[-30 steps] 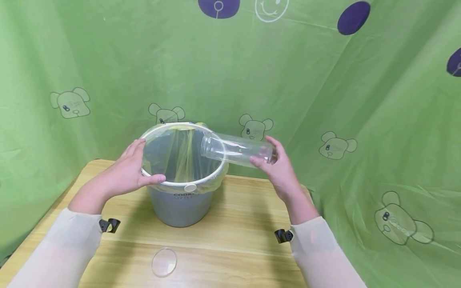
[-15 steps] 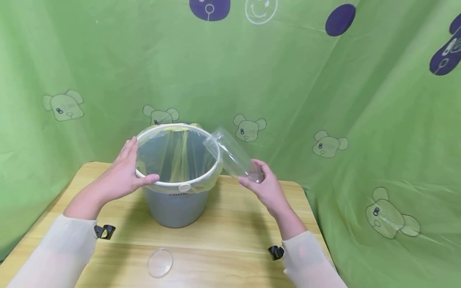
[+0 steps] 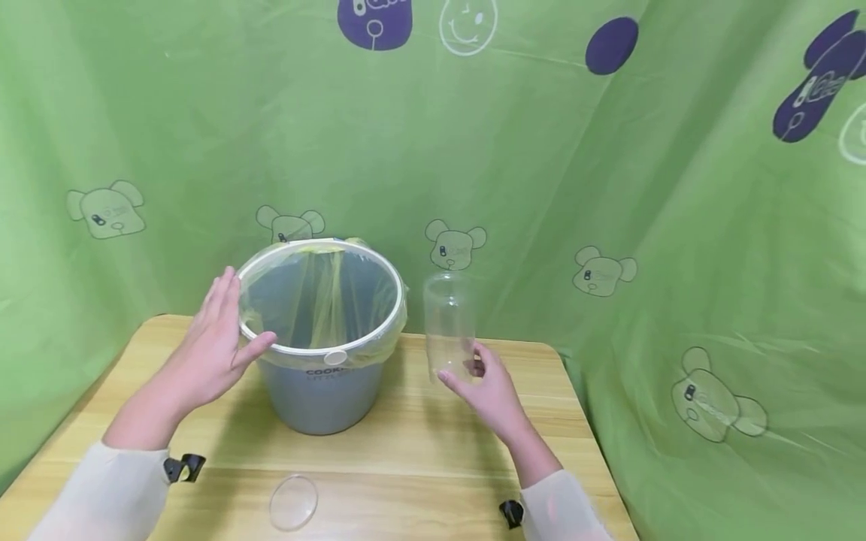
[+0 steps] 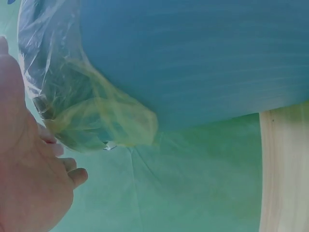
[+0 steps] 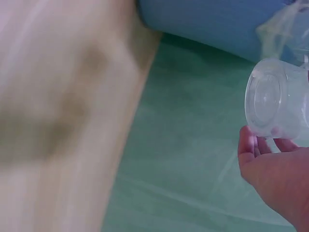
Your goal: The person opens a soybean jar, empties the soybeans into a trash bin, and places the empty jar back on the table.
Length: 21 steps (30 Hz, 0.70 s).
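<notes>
My right hand (image 3: 489,391) grips a clear plastic jar (image 3: 449,323) near its base, upright, just right of the bin. Its round bottom also shows in the right wrist view, above my curled fingers (image 5: 247,145). A grey-blue trash bin (image 3: 323,398) stands on the table, lined with a thin yellow bag (image 3: 389,349) held under a white rim ring (image 3: 399,293). At the bin's left side, my left hand (image 3: 210,353) lies with straight fingers along the rim, thumb spread over the front. In the left wrist view, the bag's bunched edge (image 4: 111,121) hangs beside that hand.
On the wooden table (image 3: 406,496), a clear round lid (image 3: 294,502) lies flat in front of the bin. A green curtain (image 3: 514,165) with printed animal heads hangs behind the table and along its sides.
The jar has swung from tilted, mouth over the bin, to upright beside it. My right hand has moved down and left. My left hand stays at the rim.
</notes>
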### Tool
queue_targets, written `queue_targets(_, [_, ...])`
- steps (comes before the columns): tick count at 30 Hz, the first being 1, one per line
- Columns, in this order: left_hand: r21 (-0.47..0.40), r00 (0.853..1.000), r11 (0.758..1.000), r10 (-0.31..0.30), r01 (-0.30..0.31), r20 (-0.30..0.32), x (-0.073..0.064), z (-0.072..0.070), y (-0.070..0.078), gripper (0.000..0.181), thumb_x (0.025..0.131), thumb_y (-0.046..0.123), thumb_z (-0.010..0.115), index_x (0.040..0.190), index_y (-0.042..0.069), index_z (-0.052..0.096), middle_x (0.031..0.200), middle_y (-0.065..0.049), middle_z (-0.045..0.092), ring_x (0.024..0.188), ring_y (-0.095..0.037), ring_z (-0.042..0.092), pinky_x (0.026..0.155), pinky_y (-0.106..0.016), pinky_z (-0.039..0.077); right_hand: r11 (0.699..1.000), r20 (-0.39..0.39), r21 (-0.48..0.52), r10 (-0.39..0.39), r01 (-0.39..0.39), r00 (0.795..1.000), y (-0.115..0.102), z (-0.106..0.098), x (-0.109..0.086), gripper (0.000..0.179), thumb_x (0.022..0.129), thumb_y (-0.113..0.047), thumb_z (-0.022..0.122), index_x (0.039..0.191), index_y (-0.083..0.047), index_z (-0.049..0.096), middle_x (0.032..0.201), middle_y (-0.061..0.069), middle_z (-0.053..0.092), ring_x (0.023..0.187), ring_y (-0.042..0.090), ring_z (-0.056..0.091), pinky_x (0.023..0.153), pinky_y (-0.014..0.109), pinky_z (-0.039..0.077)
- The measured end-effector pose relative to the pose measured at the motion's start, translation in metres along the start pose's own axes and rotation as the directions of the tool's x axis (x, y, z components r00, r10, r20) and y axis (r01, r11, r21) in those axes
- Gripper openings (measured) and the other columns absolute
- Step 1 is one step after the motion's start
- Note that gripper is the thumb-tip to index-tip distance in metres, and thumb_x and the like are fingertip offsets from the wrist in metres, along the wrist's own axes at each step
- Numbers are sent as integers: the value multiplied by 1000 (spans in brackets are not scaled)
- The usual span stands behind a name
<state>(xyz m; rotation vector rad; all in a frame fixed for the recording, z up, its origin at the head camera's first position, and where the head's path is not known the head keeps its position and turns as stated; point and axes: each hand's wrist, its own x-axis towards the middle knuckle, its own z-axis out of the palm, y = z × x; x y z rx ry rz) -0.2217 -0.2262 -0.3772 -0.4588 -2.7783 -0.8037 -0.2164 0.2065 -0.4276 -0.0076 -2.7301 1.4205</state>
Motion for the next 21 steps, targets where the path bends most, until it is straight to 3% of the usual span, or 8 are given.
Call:
queue_targets(6, [-6, 999, 1000, -19, 19, -44, -16, 5, -5, 109, 110, 55, 55, 168, -3, -17, 177, -19, -26, 167, -53, -13, 135, -70, -2, 999, -27, -12, 30, -30, 999, 45, 15, -17, 77, 92, -30, 88, 152, 1, 49, 149, 24, 56, 140, 46, 60, 120, 58, 52])
queue_targets(11, [0, 997, 997, -73, 73, -14, -30, 12, -6, 112, 110, 57, 54, 167, -5, -20, 176, -24, -24, 164, -61, -8, 131, -77, -1, 991, -40, -107, 74, -78, 996, 81, 24, -31, 72, 90, -33, 90, 145, 1, 57, 142, 25, 67, 127, 46, 68, 105, 57, 62])
queue_targets(16, [22, 987, 988, -157, 156, 47, -49, 32, -6, 118, 107, 62, 56, 166, -9, -18, 174, -35, -17, 159, -69, 3, 126, -84, 6, 983, -38, -161, 86, -91, 996, 103, 31, -38, 75, 87, -31, 92, 146, 2, 58, 139, 27, 70, 124, 44, 71, 103, 58, 63])
queue_targets(21, [70, 980, 981, -187, 182, 72, -64, 57, -6, 123, 104, 69, 57, 166, -14, -8, 173, -44, -1, 154, -72, 15, 122, -87, 17, 981, -39, -172, 83, -88, 996, 115, 36, -39, 72, 87, -28, 92, 142, 4, 58, 132, 26, 72, 117, 40, 73, 100, 58, 63])
